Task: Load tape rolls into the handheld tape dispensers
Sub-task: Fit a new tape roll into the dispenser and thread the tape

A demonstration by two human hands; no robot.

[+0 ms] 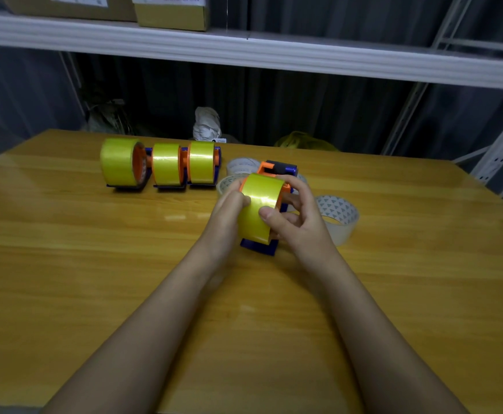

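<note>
Both hands, the left hand (229,204) and right hand (296,213), grip a yellow roll (259,207) standing on edge in the dispenser (263,245) mid-desk (94,264), its axle running left-right.

- Dim overall light is leaving the backdrop under the shelf (274,59) nearly black.
- Overhead light is glinting in pale patches on the glossy surface (184,217).
- A bright streak is shining across the yellow tape roll (260,201).
- Wide-angle distortion is bowing the shelf edge.
- The forearms at the bottom are looking soft.
</note>
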